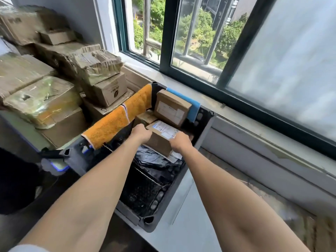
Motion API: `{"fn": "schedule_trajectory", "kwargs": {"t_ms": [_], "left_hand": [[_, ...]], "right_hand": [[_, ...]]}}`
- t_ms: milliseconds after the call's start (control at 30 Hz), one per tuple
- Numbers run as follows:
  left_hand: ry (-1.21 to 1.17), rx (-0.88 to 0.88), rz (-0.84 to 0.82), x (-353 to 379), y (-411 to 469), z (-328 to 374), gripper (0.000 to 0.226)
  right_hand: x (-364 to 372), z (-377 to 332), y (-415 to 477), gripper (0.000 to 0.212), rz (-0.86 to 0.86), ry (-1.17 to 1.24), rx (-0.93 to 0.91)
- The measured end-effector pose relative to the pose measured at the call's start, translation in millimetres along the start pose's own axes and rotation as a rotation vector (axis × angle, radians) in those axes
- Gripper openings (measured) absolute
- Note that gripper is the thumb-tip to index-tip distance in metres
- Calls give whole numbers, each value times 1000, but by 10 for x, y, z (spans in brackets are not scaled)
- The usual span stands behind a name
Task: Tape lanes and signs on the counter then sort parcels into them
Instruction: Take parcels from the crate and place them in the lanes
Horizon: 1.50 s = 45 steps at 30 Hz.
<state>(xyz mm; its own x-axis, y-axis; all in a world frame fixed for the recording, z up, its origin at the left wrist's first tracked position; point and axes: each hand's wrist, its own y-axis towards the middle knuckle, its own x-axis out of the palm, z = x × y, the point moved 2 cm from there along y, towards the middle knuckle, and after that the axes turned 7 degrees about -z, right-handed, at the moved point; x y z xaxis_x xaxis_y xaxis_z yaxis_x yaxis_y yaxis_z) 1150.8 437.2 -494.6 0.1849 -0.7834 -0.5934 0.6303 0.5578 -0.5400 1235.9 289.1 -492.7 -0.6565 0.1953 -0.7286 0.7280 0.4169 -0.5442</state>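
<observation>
Left hand [141,132], right hand [180,142] clamp small parcel [160,140] inside crate [203,131]; orange towel [112,124] over rim, bigger parcel [171,106] behind.

**Browns, Orange and Blue in a Dark Crate**

The parcel [160,140] is brown cardboard with a white label. The crate [203,124] is black, its floor gridded. An orange towel [116,120] drapes one wall, a blue cloth [192,108] another. Black plastic bags [154,160] lie inside. Stacked boxes [54,79] are tan.

We count one crate [203,131], three boxes [171,108] inside it, one black bag [154,160], two orange towels [107,128], one blue cloth [193,108], and two hands [141,132].
</observation>
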Motion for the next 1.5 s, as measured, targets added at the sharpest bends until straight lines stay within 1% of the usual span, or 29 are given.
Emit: {"fn": "schedule_trajectory", "kwargs": {"t_ms": [67, 133, 200, 267, 367, 433, 500, 567, 633, 667, 733, 767, 833, 900, 1000, 1067, 1133, 1200, 1233, 1300, 1400, 1433, 1500], "left_hand": [[-76, -20, -12, 106, 76, 54, 59], [-104, -41, -24, 193, 133, 81, 61], [-118, -54, -22, 230, 163, 85, 61], [-145, -71, 28, 208, 177, 74, 62], [-183, -121, 79, 119, 160, 25, 70], [-215, -141, 112, 47, 141, -6, 70], [-304, -163, 145, -25, 126, -44, 71], [-454, -182, 123, -81, 87, -76, 77], [-620, -164, 16, -112, 35, -61, 77], [-687, -137, -50, -121, 6, -40, 73], [-773, -54, -172, -168, -110, 24, 62], [-789, -18, -227, -200, -178, 51, 60], [-749, 26, -304, -265, -285, 90, 65], [-659, 48, -353, -315, -383, 126, 71], [-627, 107, -418, -346, -532, 265, 76], [-692, 206, -496, -330, -678, 466, 69], [-800, 318, -551, -316, -799, 660, 50], [-859, 379, -561, -303, -859, 775, 34], [-878, 381, -565, -286, -879, 800, 31], [-916, 389, -567, -220, -890, 838, 30], [-1027, 429, -521, -103, -910, 924, 30], [-1075, 440, -501, -65, -922, 959, 30], [-1170, 449, -470, 7, -918, 1021, 32]], "right_hand": [[2, 13, 97, 37, -27, 12, 18], [22, 21, 185, 37, -45, 81, 51], [68, 38, 231, 44, -72, 238, 104], [102, 72, 257, 49, -85, 378, 165], [70, 92, 260, 45, -50, 546, 228], [-25, 75, 232, 47, 22, 659, 240], [-160, -2, 174, 49, 86, 741, 187], [-315, -145, 76, 44, 105, 813, 64], [-488, -301, -44, 39, 80, 904, -76], [-569, -374, -93, 35, 61, 933, -145], [-725, -487, -198, 27, 55, 938, -263], [-793, -518, -249, 25, 74, 929, -301], [-917, -548, -332, 23, 126, 900, -356], [-1035, -548, -442, 18, 152, 886, -409], [-1180, -532, -631, 7, 145, 886, -446], [-1237, -509, -750, 7, 83, 860, -471], [-1268, -473, -846, 9, 5, 793, -496], [-1309, -417, -911, 17, -47, 750, -503], [-1335, -376, -930, 22, -55, 767, -494], [-1403, -266, -933, 29, -37, 808, -481], [-1444, -50, -943, 50, 0, 747, -412], [-1442, 47, -956, 50, 12, 739, -382], [-1428, 251, -1018, 41, 33, 741, -323]]}}
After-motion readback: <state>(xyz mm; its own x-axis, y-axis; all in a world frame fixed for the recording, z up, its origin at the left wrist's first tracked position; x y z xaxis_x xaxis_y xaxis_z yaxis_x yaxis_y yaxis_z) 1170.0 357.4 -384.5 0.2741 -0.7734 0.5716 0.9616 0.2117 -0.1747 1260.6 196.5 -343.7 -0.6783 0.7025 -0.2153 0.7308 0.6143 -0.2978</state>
